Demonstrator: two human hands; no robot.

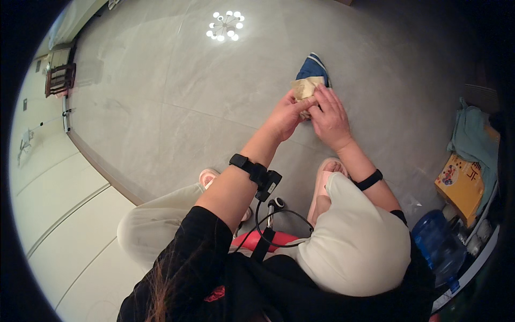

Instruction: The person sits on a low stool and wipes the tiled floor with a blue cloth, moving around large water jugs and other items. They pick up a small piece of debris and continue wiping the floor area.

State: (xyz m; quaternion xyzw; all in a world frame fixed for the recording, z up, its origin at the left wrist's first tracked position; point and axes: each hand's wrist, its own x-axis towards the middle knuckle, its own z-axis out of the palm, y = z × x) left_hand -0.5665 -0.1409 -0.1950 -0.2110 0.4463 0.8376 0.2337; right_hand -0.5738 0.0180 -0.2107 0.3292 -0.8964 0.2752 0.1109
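Note:
Pale yellow-beige, crumpled sheet-like material [304,87] is pinched between my two hands; whether it is paper or cloth I cannot tell. My left hand [285,116] grips it from the left, thumb reaching across toward the other hand. From the right, my right hand [330,116] holds it with bent fingers. Just beyond my fingertips is a blue item with white edging, apparently a shoe [312,69], its pointed end facing away from me. The sheet and my hands cover its near part, so I cannot tell whether the two are joined.
Grey floor tiles [225,80] reflect a ceiling lamp. At right are a yellow carton [460,183], a teal cloth [468,131] and a blue water bottle [438,241]. White cabinets [76,213] line the left. A black cable [259,225] hangs from my left forearm strap.

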